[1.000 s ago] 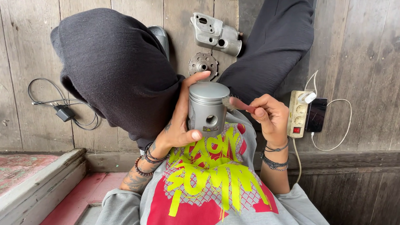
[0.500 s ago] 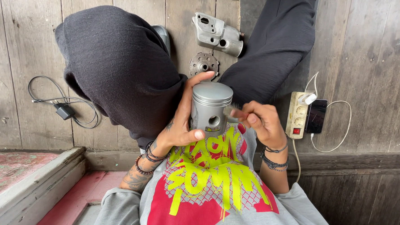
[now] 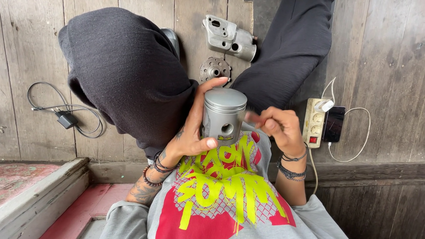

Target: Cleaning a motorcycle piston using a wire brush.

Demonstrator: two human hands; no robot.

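Head camera looks down at a person sitting with knees up on a wooden floor (image 3: 43, 45). Their left hand (image 3: 193, 133) is wrapped around a grey metal piston (image 3: 224, 113), with the thumb under the round side hole and the fingers (image 3: 209, 83) reaching up behind its flat top. It is held upright in front of the chest, just above a grey shirt (image 3: 218, 201) with red and yellow print. Right beside the piston is the right hand (image 3: 274, 127), fingers bent and pinched together; it looks a bit blurry, so I cannot tell if it holds something small or touches the piston. Both wrists wear dark bead bracelets (the left arm has tattoos too). Between the knees on the floor lie a grey metal cover (image 3: 228, 38) and a round toothed metal part (image 3: 215, 69). Off to one side is a white power strip (image 3: 315, 121) with a phone (image 3: 334, 124) plugged in. On the other side lies a black charger with its cable (image 3: 65, 118).
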